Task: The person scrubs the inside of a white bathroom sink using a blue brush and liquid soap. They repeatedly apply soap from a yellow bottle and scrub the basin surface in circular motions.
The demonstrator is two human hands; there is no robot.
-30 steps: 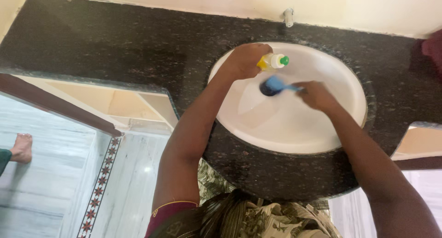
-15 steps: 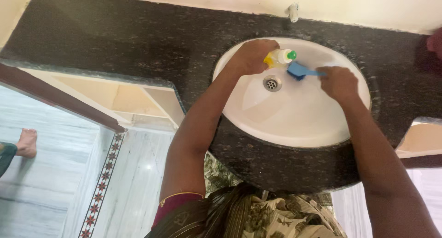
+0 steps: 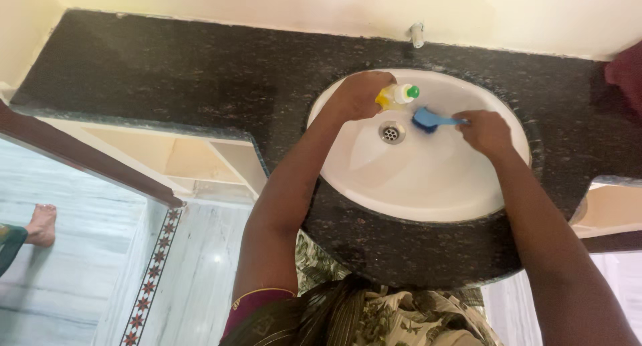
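Since half a second ago, the blue brush (image 3: 426, 119) has shifted slightly, from just right of the drain to up and right of it, and the view has tilted a little; a second ago the brush head covered the drain.

The left hand (image 3: 358, 94) is wrapped around a yellow bottle (image 3: 394, 95) with a white neck and green cap, held tilted on its side over the back of the white oval basin (image 3: 414, 185). The right hand (image 3: 487, 130) is closed around the brush handle, with the brush head against the basin wall just beside the metal drain (image 3: 392, 132). Bottle and brush are near each other but apart.

The basin is set into a dark speckled stone counter (image 3: 167, 71) that runs wide and bare to the left, with a curved front edge bulging around the basin. A small tap (image 3: 417, 33) stands on the cream wall behind. Open room lies in the front half of the basin. Below left, a pale marble floor (image 3: 194, 286) with a patterned border strip shows, and another person's bare foot (image 3: 41, 225) rests at the far left edge.
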